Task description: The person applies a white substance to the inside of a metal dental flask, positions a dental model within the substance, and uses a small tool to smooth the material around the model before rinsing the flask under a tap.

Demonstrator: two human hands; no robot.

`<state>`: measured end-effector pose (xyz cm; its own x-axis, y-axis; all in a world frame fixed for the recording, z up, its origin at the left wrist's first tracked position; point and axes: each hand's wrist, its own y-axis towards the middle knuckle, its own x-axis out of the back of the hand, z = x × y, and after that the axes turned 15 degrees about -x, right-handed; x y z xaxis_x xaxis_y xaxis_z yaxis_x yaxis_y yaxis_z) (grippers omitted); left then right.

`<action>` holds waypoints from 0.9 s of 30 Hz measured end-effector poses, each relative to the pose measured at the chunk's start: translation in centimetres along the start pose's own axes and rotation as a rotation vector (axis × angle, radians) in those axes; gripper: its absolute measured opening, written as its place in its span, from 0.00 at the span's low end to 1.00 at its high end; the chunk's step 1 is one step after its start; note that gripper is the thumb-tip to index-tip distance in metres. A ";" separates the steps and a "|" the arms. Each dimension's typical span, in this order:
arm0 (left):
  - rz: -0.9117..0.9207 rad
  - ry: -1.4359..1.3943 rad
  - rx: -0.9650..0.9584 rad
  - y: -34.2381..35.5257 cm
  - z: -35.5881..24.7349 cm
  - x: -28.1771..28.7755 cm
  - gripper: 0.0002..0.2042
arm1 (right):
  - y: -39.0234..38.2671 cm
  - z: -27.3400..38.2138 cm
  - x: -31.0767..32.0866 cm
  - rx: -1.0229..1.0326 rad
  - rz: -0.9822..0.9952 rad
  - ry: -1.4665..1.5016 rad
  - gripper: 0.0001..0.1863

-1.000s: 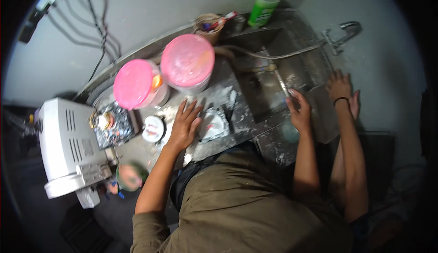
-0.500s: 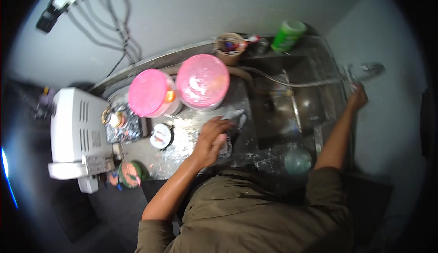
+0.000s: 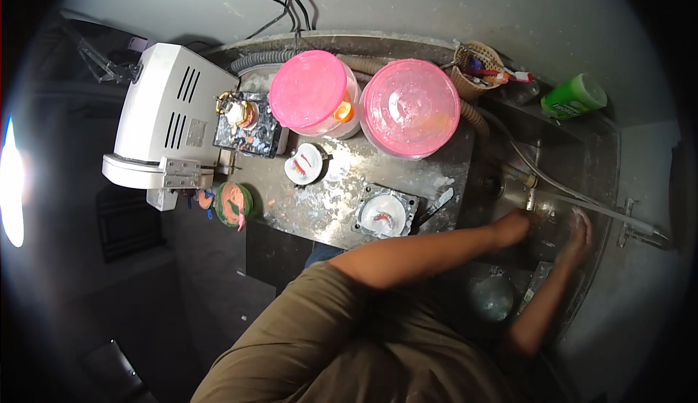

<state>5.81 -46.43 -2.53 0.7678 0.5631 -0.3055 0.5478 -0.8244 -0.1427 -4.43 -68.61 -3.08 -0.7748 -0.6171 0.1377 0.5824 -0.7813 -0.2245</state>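
Both my hands are over the metal sink, one on each side of the tap. My left hand reaches across from the left, its back rounded and its fingers hidden and blurred. Close to the sink's right side, my right hand has its fingers stretched upward, and nothing shows in it. A flexible hose runs over the sink to the wall fitting. On the counter, left of my left forearm, sits a metal mould filled with white plaster and a small red piece. A spatula lies beside it.
Two pink-lidded tubs stand at the back. A round white plaster piece, a green bowl and a white machine are left. A wicker cup and green container stand behind the sink; a glass bowl is in front.
My left hand has left the mould on the counter and moved right to the sink. My right hand has come away from the wall fitting, down over the sink. The view has shifted.
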 end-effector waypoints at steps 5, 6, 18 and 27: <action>-0.508 -0.450 0.377 7.3 4.7 -3.6 0.17 | 1.4 -4.2 -1.5 -0.525 0.203 0.527 0.19; -0.508 -0.438 0.359 8.8 6.7 -3.0 0.13 | 1.6 -4.2 -2.9 -0.505 0.277 0.500 0.20; -0.637 -0.286 0.320 13.8 8.0 -4.3 0.08 | 1.6 -4.2 -5.5 -0.854 0.000 0.518 0.20; -0.414 -0.214 0.208 13.6 11.2 -6.0 0.20 | 0.6 -3.8 -9.9 -0.637 0.202 0.395 0.31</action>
<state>4.89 -61.69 -13.20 0.4030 0.8385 -0.3667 0.6971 -0.5409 -0.4707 2.69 -62.62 -8.26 -0.7687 -0.5692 -0.2919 0.5602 -0.3788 -0.7366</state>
